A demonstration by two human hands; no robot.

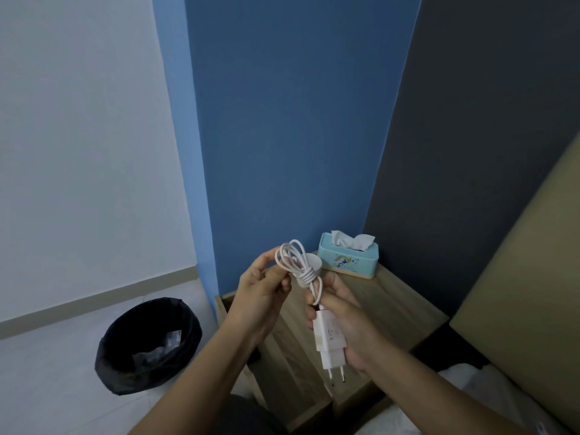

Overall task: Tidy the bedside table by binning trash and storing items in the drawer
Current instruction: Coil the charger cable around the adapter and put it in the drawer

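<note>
I hold a white charger (329, 337) above the wooden bedside table (395, 306). My right hand (348, 321) grips the charger's plug block, its two prongs pointing down. Its white cable (296, 262) is coiled into a bundle with a few turns wrapped around the middle. My left hand (260, 296) pinches the coiled loops from the left. A small white cup (314, 264) shows just behind the coil on the table. The drawer (226, 306) stands pulled out at the table's left side, mostly hidden behind my left forearm.
A black-lined trash bin (150, 343) with clear wrappers inside stands on the floor to the left. A teal tissue box (348, 255) sits at the table's back corner against the blue wall. A tan headboard (518, 309) and white bedding (489, 400) lie to the right.
</note>
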